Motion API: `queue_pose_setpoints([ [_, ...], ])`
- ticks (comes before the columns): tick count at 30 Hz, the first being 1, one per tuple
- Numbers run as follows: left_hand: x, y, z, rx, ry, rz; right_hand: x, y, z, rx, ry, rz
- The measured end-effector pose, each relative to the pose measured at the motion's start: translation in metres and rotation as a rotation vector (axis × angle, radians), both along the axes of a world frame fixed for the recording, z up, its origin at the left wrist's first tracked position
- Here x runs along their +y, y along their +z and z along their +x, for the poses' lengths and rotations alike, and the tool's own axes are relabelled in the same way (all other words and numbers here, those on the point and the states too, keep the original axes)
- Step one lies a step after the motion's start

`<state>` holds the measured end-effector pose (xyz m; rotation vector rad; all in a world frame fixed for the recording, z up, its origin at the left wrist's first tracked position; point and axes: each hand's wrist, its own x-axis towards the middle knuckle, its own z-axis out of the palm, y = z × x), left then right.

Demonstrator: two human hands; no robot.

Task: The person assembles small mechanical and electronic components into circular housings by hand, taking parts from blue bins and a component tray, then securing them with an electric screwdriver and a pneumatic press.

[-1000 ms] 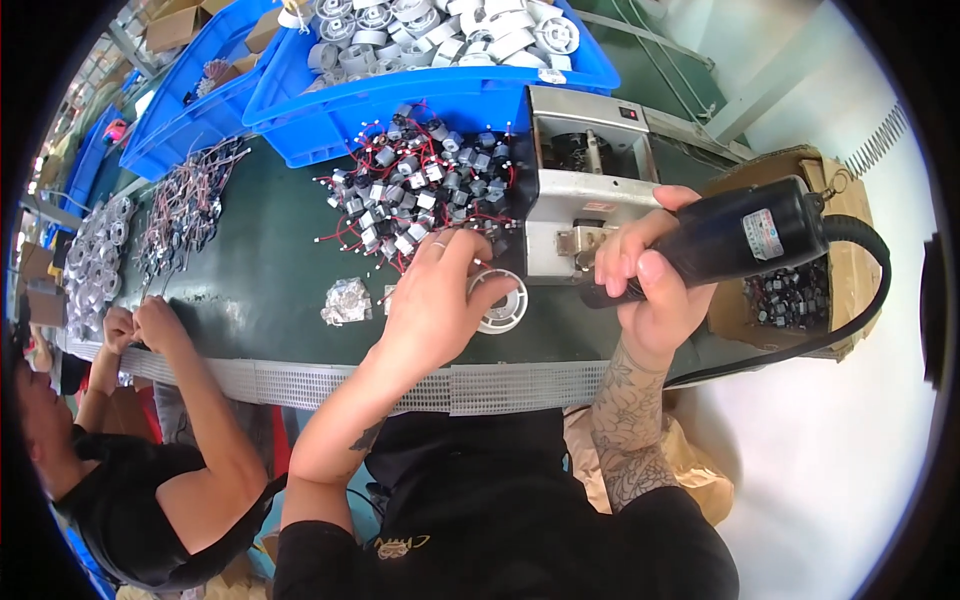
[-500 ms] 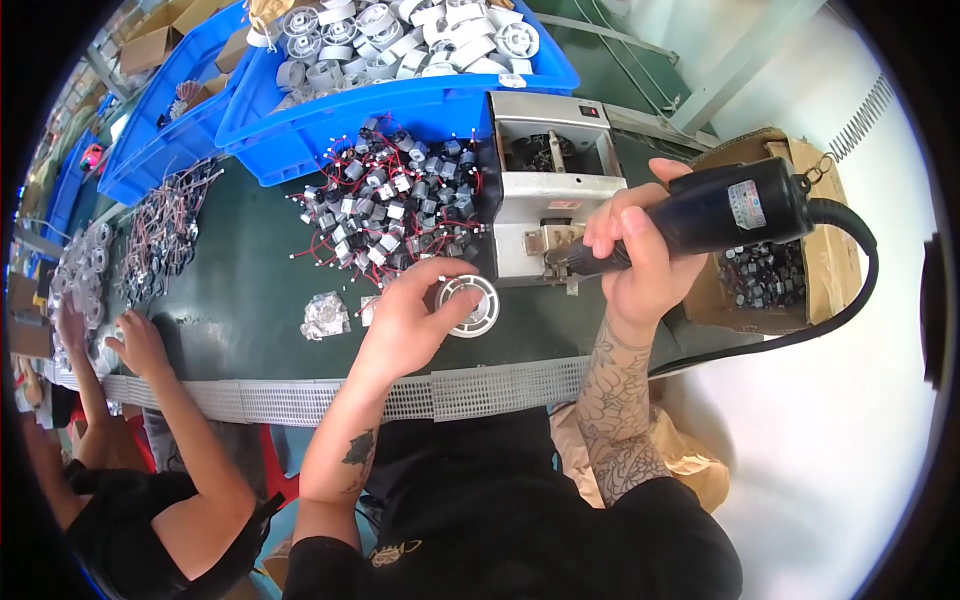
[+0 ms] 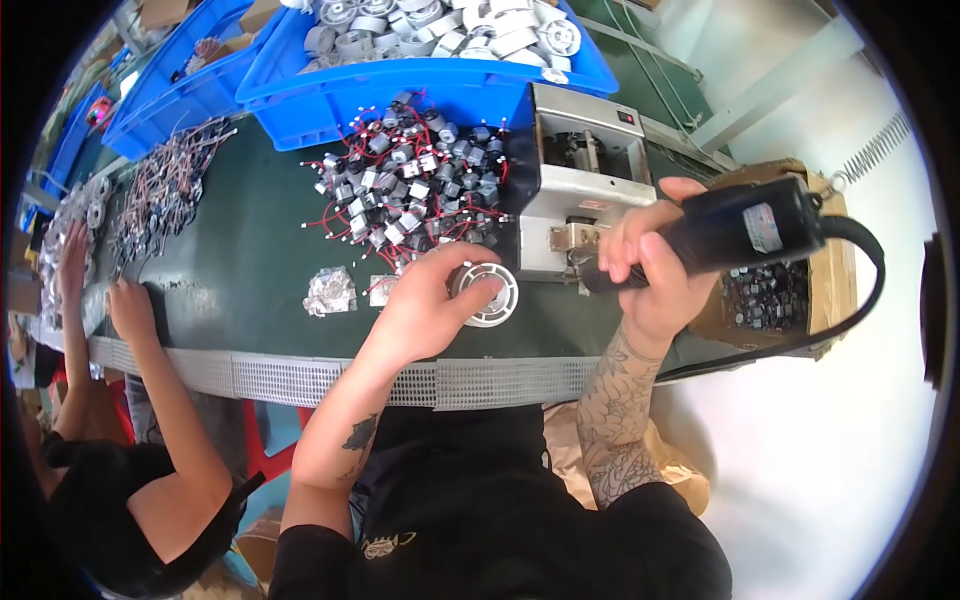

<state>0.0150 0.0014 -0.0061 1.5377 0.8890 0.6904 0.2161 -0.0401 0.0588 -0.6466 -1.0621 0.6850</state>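
My left hand (image 3: 430, 305) grips a round white plastic wheel (image 3: 507, 296) with a spoked rim, its thumb lying over the hub just above the green tabletop. Wrapped around a black electric screwdriver (image 3: 735, 240), my right hand (image 3: 655, 265) holds the tool aslant, tip towards the left. That tip is close to the front outlet of a metal screw feeder (image 3: 590, 200); whether it touches cannot be made out. Beyond my left hand lies a heap of small motors with red wires (image 3: 410, 180). Two small clear bags (image 3: 330, 291) lie left of that hand.
Blue bins (image 3: 400, 90) of white wheels stand behind the motors. A cardboard box (image 3: 830, 290) of dark parts sits right, under the tool's cable (image 3: 870, 290) and a coiled spring (image 3: 880, 145). A co-worker's hands (image 3: 130, 305) are at left, near wire bundles (image 3: 170, 190).
The whole view has shifted slightly. The screwdriver's tip has drawn a little towards me from the feeder's outlet. My left hand still holds the wheel, and the co-worker's nearer hand has shifted.
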Motion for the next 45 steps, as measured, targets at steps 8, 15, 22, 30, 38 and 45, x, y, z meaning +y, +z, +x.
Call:
queue_pose_setpoints([
  [8,0.000,-0.008,-0.001,-0.015,0.005,0.019,0.005,0.004,0.004,-0.070,-0.094,0.059],
  [15,0.001,-0.014,0.001,-0.029,-0.006,0.036,0.010,0.000,0.006,-0.001,-0.097,0.067],
  [22,-0.001,-0.011,0.002,-0.026,0.008,0.018,0.008,0.000,0.003,-0.141,-0.183,-0.015],
  [30,0.000,0.010,-0.002,0.021,-0.059,-0.056,-0.004,0.004,-0.004,0.026,0.273,-0.084],
  [38,0.001,-0.005,0.001,-0.056,-0.038,0.012,0.006,0.011,-0.044,0.062,0.318,0.095],
  [45,0.000,0.001,-0.001,-0.021,-0.037,0.040,0.011,0.003,-0.045,-0.142,0.332,0.075],
])
